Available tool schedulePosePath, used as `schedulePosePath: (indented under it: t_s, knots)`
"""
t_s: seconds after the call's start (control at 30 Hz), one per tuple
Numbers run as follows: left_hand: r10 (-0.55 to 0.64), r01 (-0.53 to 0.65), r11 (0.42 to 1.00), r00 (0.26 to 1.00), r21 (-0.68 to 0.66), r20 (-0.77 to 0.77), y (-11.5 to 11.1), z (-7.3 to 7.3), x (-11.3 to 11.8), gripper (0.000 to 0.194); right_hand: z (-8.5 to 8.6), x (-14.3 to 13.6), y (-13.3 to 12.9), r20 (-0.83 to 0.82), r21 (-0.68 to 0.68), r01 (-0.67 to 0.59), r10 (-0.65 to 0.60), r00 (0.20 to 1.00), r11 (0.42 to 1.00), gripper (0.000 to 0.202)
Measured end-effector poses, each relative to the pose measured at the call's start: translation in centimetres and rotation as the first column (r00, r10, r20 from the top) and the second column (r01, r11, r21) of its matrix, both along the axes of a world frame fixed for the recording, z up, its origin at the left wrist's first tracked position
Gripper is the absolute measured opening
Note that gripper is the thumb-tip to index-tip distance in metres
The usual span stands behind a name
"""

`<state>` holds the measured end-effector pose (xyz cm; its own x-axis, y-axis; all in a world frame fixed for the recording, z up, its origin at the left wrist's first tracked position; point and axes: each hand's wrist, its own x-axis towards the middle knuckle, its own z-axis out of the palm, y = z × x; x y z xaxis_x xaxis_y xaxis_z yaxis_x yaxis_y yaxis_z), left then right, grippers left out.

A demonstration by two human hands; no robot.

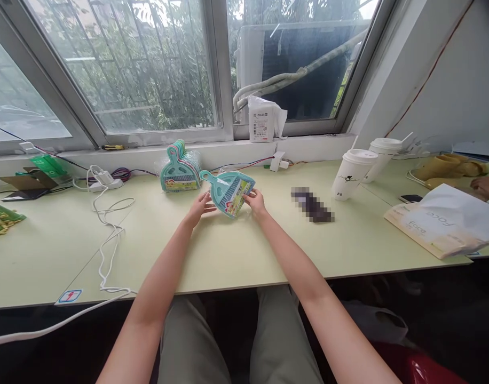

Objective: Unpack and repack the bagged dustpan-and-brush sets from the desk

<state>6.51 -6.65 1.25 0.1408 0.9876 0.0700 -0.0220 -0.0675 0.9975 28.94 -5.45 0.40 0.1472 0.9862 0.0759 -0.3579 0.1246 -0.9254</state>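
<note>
A small teal dustpan (228, 192) with a striped paper label is held just above the pale green table (236, 250), its handle pointing up and left. My left hand (200, 205) grips its left edge and my right hand (255, 202) grips its right edge. Behind it, a stack of several similar dustpans (179, 172) in teal and pink stands against the window ledge.
A white charger cable (108, 224) runs across the table's left side. Two white lidded paper cups (352, 173) stand at the right, with a blurred dark object (312, 205) beside them. A paper bag (440, 224) lies far right, near another person's hand (487, 185).
</note>
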Motion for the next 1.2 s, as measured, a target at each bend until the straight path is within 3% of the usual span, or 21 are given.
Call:
schedulePosePath:
  t_s: [0.13, 0.2, 0.27, 0.33, 0.37, 0.4, 0.47, 0.5, 0.53, 0.57, 0.6, 0.63, 0.67, 0.7, 0.73, 0.77, 0.8, 0.87, 0.97, 1.1, 1.2]
  knots:
    - [0.242, -0.24, 0.969, 0.969, -0.052, 0.043, 0.9, -0.5, -0.7, 0.045, 1.1, 0.5, -0.6, -0.032, 0.021, -0.121, 0.122, 0.992, 0.992, 0.041]
    - [0.418, -0.406, 0.906, 0.902, -0.116, 0.11, 1.2, -0.3, -1.9, 0.032, 1.5, 0.9, -0.7, -0.039, 0.006, -0.161, 0.161, 0.986, 0.987, 0.042]
    - [0.658, -0.634, 0.752, 0.74, -0.182, 0.143, 1.3, 0.1, -4.0, 0.028, 1.6, 1.5, -0.5, -0.052, -0.032, -0.155, 0.154, 0.987, 0.987, 0.042]
    - [0.864, -0.842, 0.501, 0.501, -0.198, 0.057, 1.0, 0.6, -6.6, 0.031, 1.5, 2.3, -0.3, -0.08, -0.078, -0.108, 0.102, 0.992, 0.991, 0.039]
    - [0.921, -0.915, 0.38, 0.389, -0.136, -0.039, 0.7, 0.7, -7.9, 0.033, 1.3, 2.6, -0.2, -0.1, -0.101, -0.081, 0.071, 0.992, 0.992, 0.037]
    - [0.951, -0.961, 0.269, 0.274, -0.056, -0.143, 0.3, 0.9, -9.0, 0.033, 1.2, 2.9, 0.0, -0.123, -0.122, -0.057, 0.042, 0.991, 0.991, 0.034]
    - [0.975, -0.99, 0.094, 0.071, 0.103, -0.212, -0.4, 1.1, -10.3, 0.039, 0.8, 3.2, 0.1, -0.174, -0.148, -0.027, 0.001, 0.985, 0.989, 0.028]
    - [0.979, -0.973, 0.023, -0.023, 0.228, -0.201, -0.6, 1.1, -10.4, 0.046, 0.6, 3.1, 0.1, -0.198, -0.153, -0.021, -0.01, 0.98, 0.988, 0.026]
    - [0.985, -0.932, -0.01, -0.071, 0.364, -0.155, -0.8, 1.2, -9.9, 0.052, 0.5, 2.9, 0.1, -0.221, -0.152, -0.017, -0.017, 0.975, 0.988, 0.025]
    - [0.993, -0.87, 0.009, -0.048, 0.493, -0.103, -0.8, 1.2, -9.1, 0.054, 0.5, 2.6, 0.1, -0.243, -0.145, -0.016, -0.02, 0.97, 0.989, 0.024]
    - [0.995, -0.805, 0.094, 0.065, 0.586, -0.07, -0.6, 1.1, -7.9, 0.052, 0.5, 2.1, 0.0, -0.263, -0.136, -0.018, -0.018, 0.964, 0.991, 0.024]
    - [0.961, -0.738, 0.253, 0.267, 0.625, -0.073, -0.4, 1.1, -6.3, 0.047, 0.5, 1.6, -0.1, -0.282, -0.125, -0.021, -0.016, 0.959, 0.992, 0.024]
    - [0.848, -0.666, 0.476, 0.52, 0.574, -0.101, 0.0, 0.9, -4.6, 0.046, 0.5, 1.1, -0.2, -0.296, -0.114, -0.028, -0.007, 0.955, 0.993, 0.023]
    - [0.655, -0.558, 0.71, 0.748, 0.431, -0.111, 0.3, 0.6, -2.9, 0.051, 0.6, 0.6, -0.3, -0.302, -0.099, -0.043, 0.011, 0.953, 0.994, 0.022]
    - [0.448, -0.414, 0.872, 0.89, 0.261, -0.088, 0.6, 0.3, -1.3, 0.057, 0.6, 0.2, -0.4, -0.297, -0.084, -0.066, 0.038, 0.954, 0.994, 0.02]
    - [0.266, -0.255, 0.955, 0.962, 0.149, -0.055, 0.9, -0.1, 0.1, 0.058, 0.7, -0.1, -0.4, -0.275, -0.073, -0.092, 0.068, 0.959, 0.993, 0.018]
    - [0.169, -0.166, 0.981, 0.985, 0.099, -0.02, 1.1, -0.5, 1.2, 0.056, 0.7, -0.3, -0.4, -0.232, -0.078, -0.115, 0.094, 0.968, 0.99, 0.015]
    - [0.138, -0.139, 0.99, 0.99, 0.027, 0.032, 1.3, -1.2, 2.2, 0.053, 0.7, 0.0, -0.1, -0.08, -0.145, -0.126, 0.115, 0.99, 0.981, 0.009]
    - [0.303, -0.303, 0.953, 0.951, -0.011, 0.063, 1.7, -1.8, 1.6, 0.04, 0.5, 1.8, 0.8, 0.16, -0.278, 0.019, 0.027, 0.987, 0.96, 0.02]
    - [0.403, -0.403, 0.915, 0.915, -0.013, 0.038, 2.2, -1.9, 0.4, 0.032, 0.3, 4.8, 1.9, 0.186, -0.317, 0.251, -0.2, 0.962, 0.914, 0.038]
    - [0.389, -0.388, 0.921, 0.921, 0.024, -0.025, 2.1, -1.8, 0.8, 0.031, 0.2, 4.9, 1.5, 0.369, -0.279, 0.228, -0.115, 0.922, 0.933, 0.054]
